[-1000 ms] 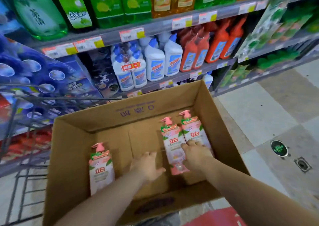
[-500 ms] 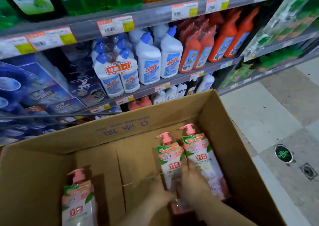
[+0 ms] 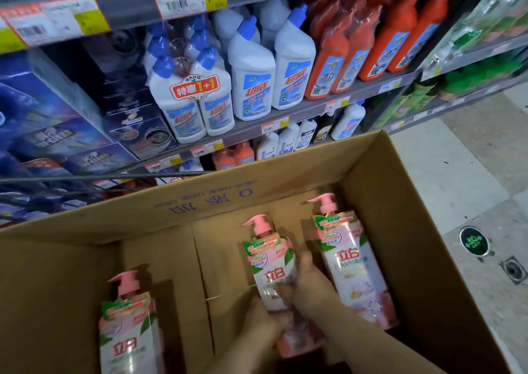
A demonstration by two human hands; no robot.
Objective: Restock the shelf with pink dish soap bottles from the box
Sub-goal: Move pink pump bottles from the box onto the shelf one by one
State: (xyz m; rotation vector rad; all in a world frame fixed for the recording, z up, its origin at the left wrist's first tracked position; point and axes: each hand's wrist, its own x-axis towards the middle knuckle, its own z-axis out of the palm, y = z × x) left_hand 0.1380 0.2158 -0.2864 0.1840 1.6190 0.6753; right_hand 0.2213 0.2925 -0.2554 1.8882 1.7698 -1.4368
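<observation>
An open cardboard box holds three pink dish soap bottles with pump tops. The middle bottle is gripped from both sides: my left hand wraps its lower left side and my right hand clasps its right side. A second bottle stands just to the right, touching my right wrist. The third bottle stands alone at the box's near left. The shelf rises right behind the box.
The shelf carries white toilet cleaner bottles with blue caps, orange bottles and blue boxes. A dark cart wire crosses at the left. Tiled floor with a round green sticker and a drain lies to the right.
The view has moved closer and lower over the box. My left hand has come from the box floor onto the middle bottle, and both hands now close around it.
</observation>
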